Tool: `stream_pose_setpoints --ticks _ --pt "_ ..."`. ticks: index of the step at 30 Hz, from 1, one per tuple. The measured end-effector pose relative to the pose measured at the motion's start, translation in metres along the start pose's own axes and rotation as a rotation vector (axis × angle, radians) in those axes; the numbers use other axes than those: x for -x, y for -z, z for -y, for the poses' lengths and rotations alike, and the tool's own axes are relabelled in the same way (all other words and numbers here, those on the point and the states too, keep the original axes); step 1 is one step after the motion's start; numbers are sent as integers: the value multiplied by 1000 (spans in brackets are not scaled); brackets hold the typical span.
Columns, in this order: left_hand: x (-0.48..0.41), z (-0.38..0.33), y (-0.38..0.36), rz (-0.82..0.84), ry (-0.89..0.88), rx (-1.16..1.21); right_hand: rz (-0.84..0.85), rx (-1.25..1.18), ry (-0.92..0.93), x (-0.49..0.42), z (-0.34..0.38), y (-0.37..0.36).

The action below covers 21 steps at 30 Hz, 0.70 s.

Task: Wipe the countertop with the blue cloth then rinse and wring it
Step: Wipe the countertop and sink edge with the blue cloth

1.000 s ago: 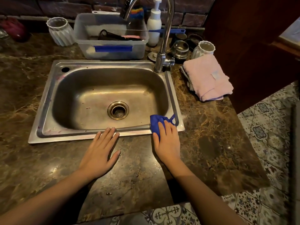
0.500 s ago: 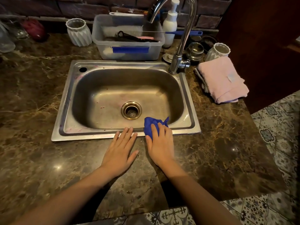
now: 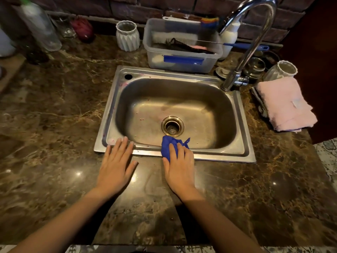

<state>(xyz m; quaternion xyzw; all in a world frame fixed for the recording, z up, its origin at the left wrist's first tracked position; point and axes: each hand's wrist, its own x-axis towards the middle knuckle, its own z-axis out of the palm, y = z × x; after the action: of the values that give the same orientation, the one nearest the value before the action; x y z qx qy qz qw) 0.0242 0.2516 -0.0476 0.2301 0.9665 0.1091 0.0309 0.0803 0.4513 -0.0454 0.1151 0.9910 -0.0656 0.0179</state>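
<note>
Blue cloth [image 3: 168, 146] beneath my right hand [image 3: 179, 168], fingers pressing it flat on sink [image 3: 220, 154] front rim; bunched end beyond fingertips. My left hand [image 3: 116, 166] alongside, splayed on countertop [image 3: 54, 125], empty.

We look down on a steel sink [image 3: 243, 125] set into a brown, veined marble countertop [image 3: 54, 125]. Behind the sink runs a dark brick wall [image 3: 127, 8]; right of the sink stands a dark wooden panel [image 3: 321, 52], with a floor [image 3: 326, 156] of patterned tiles showing beyond the counter's edge. Small bright glints [image 3: 78, 173] of light lie on the polished stone in front of the sink.
</note>
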Motion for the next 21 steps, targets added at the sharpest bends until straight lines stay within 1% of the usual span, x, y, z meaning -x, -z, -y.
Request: stream_pose_setpoints --ticks 6,9,11,16,21 --pt "-12 70 15 -104 220 -14 17 -35 57 -6 45 -2" --pt "-29 103 23 -109 325 -30 24 -37 81 -8 65 -5" --pt "-39 120 24 -95 332 -55 29 -33 102 -10 78 -6" --pt "-55 140 19 -33 280 -88 25 -7 136 -15 109 -6" --pt "-55 143 14 -41 268 -62 31 -1 137 -20 138 -10"
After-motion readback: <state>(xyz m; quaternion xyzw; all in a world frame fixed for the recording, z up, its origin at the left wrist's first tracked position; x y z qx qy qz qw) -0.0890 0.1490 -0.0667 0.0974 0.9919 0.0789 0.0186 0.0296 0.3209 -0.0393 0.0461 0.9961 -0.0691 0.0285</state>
